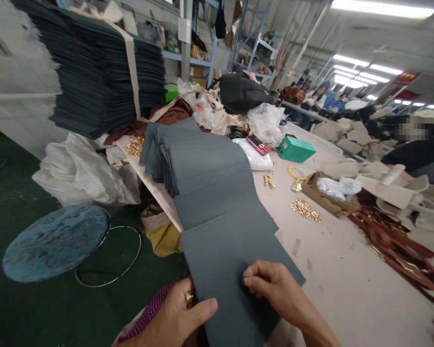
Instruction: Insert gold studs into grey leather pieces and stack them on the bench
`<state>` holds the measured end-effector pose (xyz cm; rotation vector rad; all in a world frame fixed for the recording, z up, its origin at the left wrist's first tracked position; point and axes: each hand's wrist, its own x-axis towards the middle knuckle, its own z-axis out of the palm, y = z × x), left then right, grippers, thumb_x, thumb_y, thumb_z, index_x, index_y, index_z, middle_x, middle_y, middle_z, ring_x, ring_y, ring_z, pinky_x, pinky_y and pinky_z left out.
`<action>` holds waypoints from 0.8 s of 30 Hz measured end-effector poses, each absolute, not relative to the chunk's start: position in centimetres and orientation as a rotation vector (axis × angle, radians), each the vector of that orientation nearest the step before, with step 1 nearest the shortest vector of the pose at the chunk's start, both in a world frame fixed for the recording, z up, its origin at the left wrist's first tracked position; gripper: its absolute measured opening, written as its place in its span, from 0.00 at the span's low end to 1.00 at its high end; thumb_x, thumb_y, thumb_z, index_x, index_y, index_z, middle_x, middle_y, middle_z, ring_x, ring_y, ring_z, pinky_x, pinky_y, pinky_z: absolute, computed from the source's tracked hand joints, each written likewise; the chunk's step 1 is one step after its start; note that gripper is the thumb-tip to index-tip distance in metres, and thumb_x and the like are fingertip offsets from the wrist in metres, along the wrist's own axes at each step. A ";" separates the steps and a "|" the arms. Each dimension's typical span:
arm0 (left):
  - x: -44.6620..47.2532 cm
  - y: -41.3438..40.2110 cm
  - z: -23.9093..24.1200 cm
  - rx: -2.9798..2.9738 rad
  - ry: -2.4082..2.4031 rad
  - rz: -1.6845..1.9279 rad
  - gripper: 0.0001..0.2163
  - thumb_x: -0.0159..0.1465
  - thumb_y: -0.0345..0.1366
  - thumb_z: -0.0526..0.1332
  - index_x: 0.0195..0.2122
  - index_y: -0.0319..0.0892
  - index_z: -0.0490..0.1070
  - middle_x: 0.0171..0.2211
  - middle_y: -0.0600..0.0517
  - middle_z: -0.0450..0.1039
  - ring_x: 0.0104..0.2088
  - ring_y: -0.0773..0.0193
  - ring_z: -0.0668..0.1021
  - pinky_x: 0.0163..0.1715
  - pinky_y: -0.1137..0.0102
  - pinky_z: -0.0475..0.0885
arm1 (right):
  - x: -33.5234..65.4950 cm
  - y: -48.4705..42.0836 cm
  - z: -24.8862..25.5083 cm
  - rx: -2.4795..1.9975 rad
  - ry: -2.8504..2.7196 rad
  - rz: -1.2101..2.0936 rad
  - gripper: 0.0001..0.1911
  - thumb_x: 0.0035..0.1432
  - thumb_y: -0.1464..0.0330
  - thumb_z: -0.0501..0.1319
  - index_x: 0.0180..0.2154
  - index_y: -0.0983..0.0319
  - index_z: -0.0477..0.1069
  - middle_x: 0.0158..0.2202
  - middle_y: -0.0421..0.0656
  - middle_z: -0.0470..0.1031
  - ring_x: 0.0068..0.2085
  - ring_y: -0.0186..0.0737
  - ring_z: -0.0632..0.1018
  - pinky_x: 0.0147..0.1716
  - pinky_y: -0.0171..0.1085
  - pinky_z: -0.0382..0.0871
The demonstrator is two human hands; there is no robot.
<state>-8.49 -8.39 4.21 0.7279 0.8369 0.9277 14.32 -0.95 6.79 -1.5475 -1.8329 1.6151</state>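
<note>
A dark grey sheet panel (220, 250) lies nearest me, in front of several overlapping panels of the same kind (213, 164). My left hand (177, 313) is at its left edge, thumb over the top and the other fingers curled and mostly hidden. Something gold (189, 300) shows by the index finger; whether it is a ring or a loose fitting I cannot tell. Over the panel, my right hand (271, 284) is closed in a pinch on a small gold-coloured piece (245, 279), mostly covered by the fingertips.
Gold fittings (305, 210) lie on the pale table (332, 260), with a yellow ring (297, 172), green box (296, 149) and red phone (258, 144) beyond. Brown straps (398, 236) crowd the right side. Left are a blue stool (56, 243) and a tall dark stack (101, 72).
</note>
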 end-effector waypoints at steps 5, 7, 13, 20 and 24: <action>-7.2 -7.7 4.0 0.683 0.831 0.955 0.23 0.58 0.47 0.67 0.51 0.40 0.73 0.46 0.45 0.77 0.47 0.51 0.76 0.50 0.60 0.70 | 12.9 -1.1 5.5 -1.473 -1.598 1.715 0.08 0.51 0.64 0.62 0.30 0.63 0.73 0.24 0.37 0.70 0.26 0.32 0.71 0.25 0.30 0.65; -6.8 -7.5 3.9 0.613 0.803 0.953 0.22 0.59 0.47 0.66 0.50 0.39 0.73 0.44 0.45 0.77 0.45 0.51 0.77 0.47 0.61 0.71 | 12.5 -1.0 5.4 -1.480 -1.568 1.717 0.09 0.51 0.64 0.62 0.31 0.64 0.73 0.23 0.37 0.70 0.25 0.32 0.71 0.24 0.29 0.65; -6.5 -7.1 4.3 0.503 0.714 0.957 0.17 0.59 0.45 0.66 0.45 0.38 0.76 0.38 0.45 0.78 0.41 0.53 0.79 0.42 0.63 0.73 | 11.9 -1.1 5.3 -1.482 -1.558 1.697 0.09 0.52 0.64 0.62 0.30 0.64 0.73 0.22 0.36 0.69 0.24 0.30 0.71 0.21 0.27 0.65; -6.5 -6.6 5.2 0.665 0.854 0.866 0.21 0.59 0.50 0.64 0.45 0.39 0.76 0.38 0.46 0.79 0.40 0.51 0.79 0.42 0.61 0.75 | 11.6 -2.0 4.8 -1.473 -1.482 1.536 0.07 0.55 0.64 0.61 0.31 0.62 0.69 0.21 0.35 0.68 0.23 0.32 0.72 0.20 0.28 0.65; -6.0 -4.5 5.4 1.345 0.992 0.869 0.15 0.62 0.44 0.59 0.47 0.45 0.76 0.44 0.49 0.79 0.46 0.52 0.78 0.47 0.65 0.75 | 13.4 -1.8 4.6 -1.543 -1.708 1.020 0.10 0.53 0.62 0.65 0.29 0.61 0.70 0.24 0.37 0.70 0.26 0.34 0.72 0.27 0.30 0.67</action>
